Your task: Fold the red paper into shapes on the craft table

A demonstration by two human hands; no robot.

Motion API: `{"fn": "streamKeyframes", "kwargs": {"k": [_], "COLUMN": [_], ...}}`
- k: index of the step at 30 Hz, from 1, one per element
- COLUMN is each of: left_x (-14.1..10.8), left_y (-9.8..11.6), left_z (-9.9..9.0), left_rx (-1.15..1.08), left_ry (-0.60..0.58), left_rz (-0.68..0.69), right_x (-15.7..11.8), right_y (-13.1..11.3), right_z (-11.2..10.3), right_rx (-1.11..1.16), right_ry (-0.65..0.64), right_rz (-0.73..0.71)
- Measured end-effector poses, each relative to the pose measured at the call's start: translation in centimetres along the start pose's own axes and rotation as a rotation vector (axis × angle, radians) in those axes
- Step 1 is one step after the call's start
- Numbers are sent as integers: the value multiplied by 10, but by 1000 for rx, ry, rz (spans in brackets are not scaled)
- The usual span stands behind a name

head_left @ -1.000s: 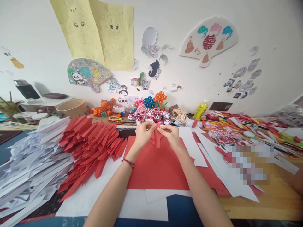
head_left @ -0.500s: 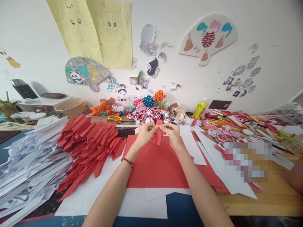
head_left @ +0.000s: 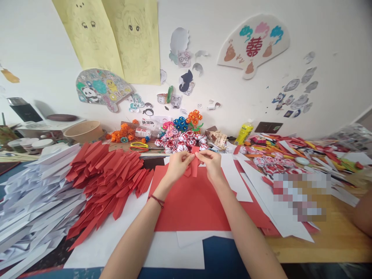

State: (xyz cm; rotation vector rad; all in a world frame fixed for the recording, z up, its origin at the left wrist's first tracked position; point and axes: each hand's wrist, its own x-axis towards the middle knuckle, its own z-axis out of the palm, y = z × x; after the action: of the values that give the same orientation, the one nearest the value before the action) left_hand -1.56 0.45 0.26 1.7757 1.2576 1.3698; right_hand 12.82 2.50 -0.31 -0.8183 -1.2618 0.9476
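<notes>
Between my two hands, a folded red paper strip [head_left: 195, 170] is held upright above a large red sheet [head_left: 192, 205]. My left hand [head_left: 180, 164] pinches it between thumb and fingertips from the left side. From the right, my right hand [head_left: 211, 162] pinches the same strip, thumbs almost meeting. Another bit of red paper shows behind the strip near my left fingers; whether it is joined cannot be made out. White sheets [head_left: 174, 254] lie under the red sheet. Left of my hands is a heap of folded red paper strips [head_left: 110, 178].
A big pile of folded white strips [head_left: 37, 201] fills the far left. Red-and-white paper flowers [head_left: 183, 141], yellow-handled scissors [head_left: 139, 145] and a yellow bottle [head_left: 244, 132] stand along the wall. Paper scraps [head_left: 290, 149] cover the right side; part of a person's arm [head_left: 363, 211] shows at the right edge.
Both hands keep their pinch on the red strip with hardly any movement; the strip tilts slightly differently. The whole view has shifted a little.
</notes>
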Motion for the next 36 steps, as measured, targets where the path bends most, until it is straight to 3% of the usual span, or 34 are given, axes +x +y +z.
{"fn": "streamKeyframes", "kwargs": {"k": [21,36], "left_x": [0,-1], "left_y": [-7,-8], "left_z": [6,8], "left_rx": [-78,32], "left_ry": [-96,-115], "left_rz": [-1,3], "right_x": [3,6], "right_y": [8,13], "right_z": [1,-1], "right_rx": [41,57], "right_ry": [178,290], "right_rz": [-28,-4]}}
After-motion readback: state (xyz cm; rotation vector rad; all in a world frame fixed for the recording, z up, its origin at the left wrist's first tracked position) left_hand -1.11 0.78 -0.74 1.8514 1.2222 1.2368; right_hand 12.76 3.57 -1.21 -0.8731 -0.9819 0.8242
